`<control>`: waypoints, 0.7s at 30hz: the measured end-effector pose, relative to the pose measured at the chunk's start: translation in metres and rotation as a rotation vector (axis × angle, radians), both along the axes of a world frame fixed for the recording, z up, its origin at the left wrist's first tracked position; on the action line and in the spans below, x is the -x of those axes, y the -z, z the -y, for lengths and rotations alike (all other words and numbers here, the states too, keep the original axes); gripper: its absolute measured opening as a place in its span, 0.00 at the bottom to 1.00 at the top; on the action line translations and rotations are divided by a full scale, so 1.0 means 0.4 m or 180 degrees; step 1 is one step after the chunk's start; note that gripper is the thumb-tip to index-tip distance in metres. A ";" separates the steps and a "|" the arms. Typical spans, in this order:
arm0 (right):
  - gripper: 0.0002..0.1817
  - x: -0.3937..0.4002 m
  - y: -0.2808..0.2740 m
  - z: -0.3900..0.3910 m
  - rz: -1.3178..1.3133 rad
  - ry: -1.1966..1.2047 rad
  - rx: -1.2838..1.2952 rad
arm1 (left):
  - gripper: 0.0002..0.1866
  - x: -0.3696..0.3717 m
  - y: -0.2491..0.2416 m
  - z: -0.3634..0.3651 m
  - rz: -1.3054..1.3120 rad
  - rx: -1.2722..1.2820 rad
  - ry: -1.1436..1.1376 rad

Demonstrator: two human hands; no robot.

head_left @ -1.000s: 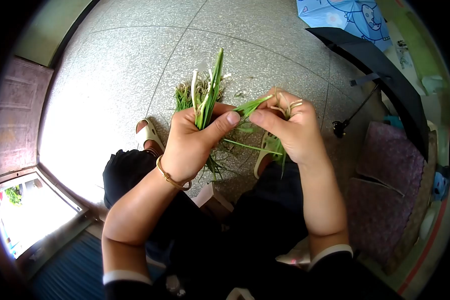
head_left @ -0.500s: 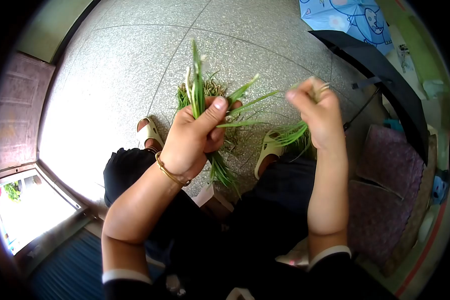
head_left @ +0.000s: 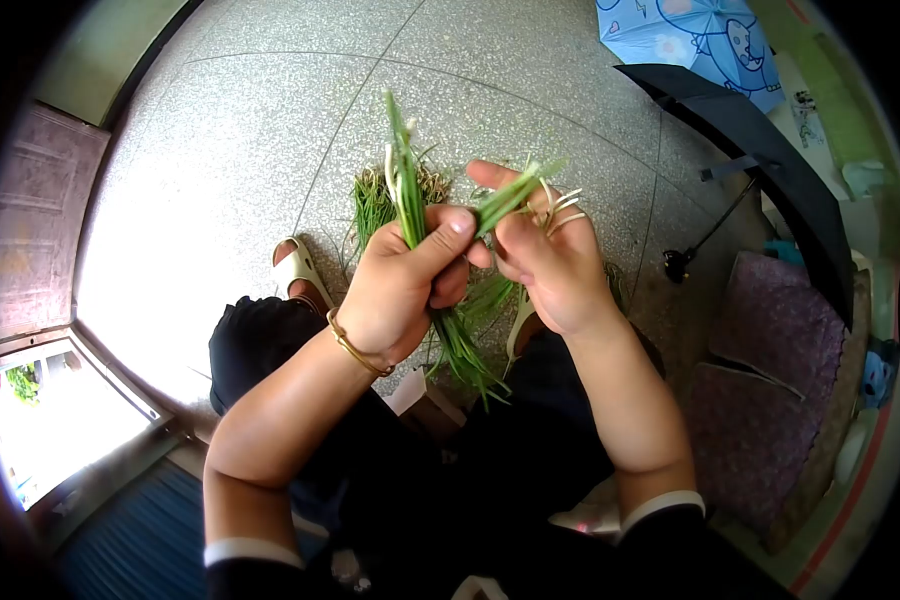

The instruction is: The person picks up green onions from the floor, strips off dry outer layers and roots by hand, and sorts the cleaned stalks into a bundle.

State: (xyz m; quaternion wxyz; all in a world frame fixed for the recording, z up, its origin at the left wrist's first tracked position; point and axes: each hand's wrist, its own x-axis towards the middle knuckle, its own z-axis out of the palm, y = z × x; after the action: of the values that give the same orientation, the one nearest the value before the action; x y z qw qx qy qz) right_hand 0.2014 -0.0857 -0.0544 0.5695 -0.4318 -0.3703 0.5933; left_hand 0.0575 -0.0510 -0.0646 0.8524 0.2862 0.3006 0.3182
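My left hand [head_left: 390, 285] is closed round a bunch of green chives [head_left: 407, 190]. Their white ends point up above the fist, and the leaves hang out below it. Close beside it, my right hand [head_left: 560, 265] has chives with white stem ends [head_left: 562, 203] caught between its fingers, its index finger stretched out. Another tuft of chives [head_left: 510, 200] spans the gap between the two hands, with my left thumb at its lower end. Behind my left hand a pile of chives [head_left: 372, 205] lies on the floor, partly hidden.
Light slippers [head_left: 300, 268] are on my feet on the speckled floor [head_left: 240, 150]. To the right stand an open black umbrella [head_left: 760, 130], a blue patterned umbrella [head_left: 690, 40] and a purple cushion [head_left: 760, 330]. A wooden door [head_left: 40, 220] is at left.
My right hand has come left and down, from well apart to right beside my left hand. The chives in its fingers came along. My left hand has stayed nearly in place, keeping its bunch.
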 end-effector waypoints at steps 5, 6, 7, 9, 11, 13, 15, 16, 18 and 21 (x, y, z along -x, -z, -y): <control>0.19 -0.031 0.019 -0.013 -0.0025 0.0366 0.0142 | 0.10 -0.008 -0.010 0.003 -0.0305 -0.0012 0.0290; 0.19 -0.039 0.021 -0.020 -0.0379 0.0450 0.0016 | 0.10 -0.006 -0.011 0.001 -0.0308 -0.0009 0.0284; 0.20 -0.046 0.023 -0.034 -0.0443 0.0719 -0.0085 | 0.10 -0.004 -0.011 -0.001 -0.0236 0.0009 0.0389; 0.20 -0.064 0.023 -0.036 -0.1298 0.0614 -0.0019 | 0.11 -0.002 -0.009 -0.006 -0.0163 0.0029 0.0494; 0.20 -0.083 0.034 -0.039 -0.1628 0.0367 -0.0199 | 0.13 0.001 -0.004 -0.011 0.0037 0.0108 0.0647; 0.20 -0.092 0.034 -0.041 -0.1967 -0.0011 -0.0432 | 0.13 0.001 -0.008 -0.009 0.0108 0.0252 0.0694; 0.20 -0.106 0.027 -0.043 -0.1899 0.0085 -0.0445 | 0.13 0.000 -0.007 -0.007 0.0177 0.0397 0.0744; 0.20 -0.114 0.025 -0.044 -0.1830 0.0183 -0.0461 | 0.14 0.000 -0.005 -0.007 0.0141 0.0486 0.0833; 0.20 -0.130 0.026 -0.048 -0.1876 0.0165 -0.0528 | 0.15 -0.001 -0.001 -0.008 0.0105 0.0573 0.0933; 0.20 -0.148 0.022 -0.044 -0.1904 0.0219 -0.0604 | 0.16 0.000 0.000 -0.006 0.0204 0.0748 0.1114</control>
State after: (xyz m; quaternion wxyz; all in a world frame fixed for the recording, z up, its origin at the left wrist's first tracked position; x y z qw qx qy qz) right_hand 0.2604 -0.0679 -0.0631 0.7107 -0.1954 -0.2252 0.6372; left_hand 0.0575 -0.0484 -0.0647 0.9312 0.2224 0.2541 0.1371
